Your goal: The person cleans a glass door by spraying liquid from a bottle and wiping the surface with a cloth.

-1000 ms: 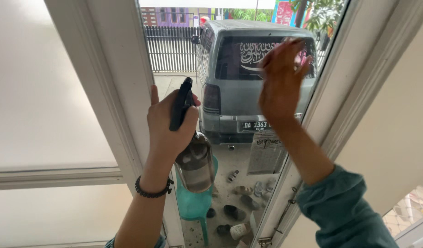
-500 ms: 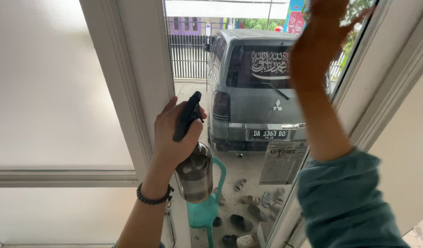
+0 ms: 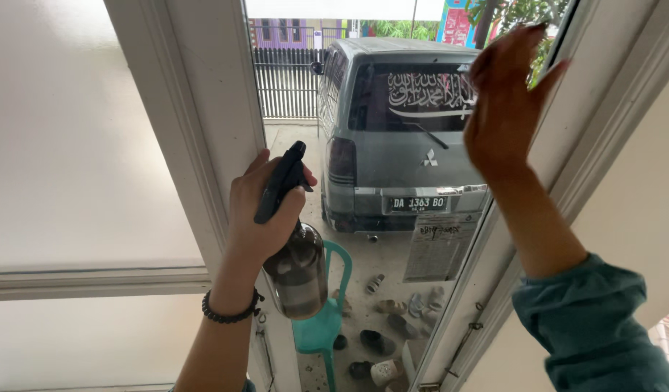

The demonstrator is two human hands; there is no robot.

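Compared with half a second earlier, the right hand (image 3: 503, 101) has come down a little from the top edge of the clear window pane (image 3: 392, 239) and now lies flat near the pane's upper right corner, beside the slanted white frame (image 3: 603, 131); the left hand (image 3: 265, 207) with the spray bottle (image 3: 294, 247) sits at much the same place, close to the pane's left edge against the white mullion (image 3: 204, 109). The bottle is a round, dark smoky brown, see-through vessel with a black trigger head (image 3: 280, 181). Its long axis runs nearly upright, leaning slightly, base down and to the right, the black nozzle topmost and pointing up toward the glass. The left hand is wrapped firmly around the bottle's neck and trigger, fingers curled over the black head, a dark bead bracelet (image 3: 229, 312) on the wrist. The right hand is open, fingers spread and stretched, clasping nothing that can be seen; whether the palm touches the glass I cannot tell. Its sleeve (image 3: 596, 327) is teal. Through the pane show a grey van (image 3: 400, 145), a teal plastic chair (image 3: 323, 319) and scattered shoes (image 3: 392, 327).
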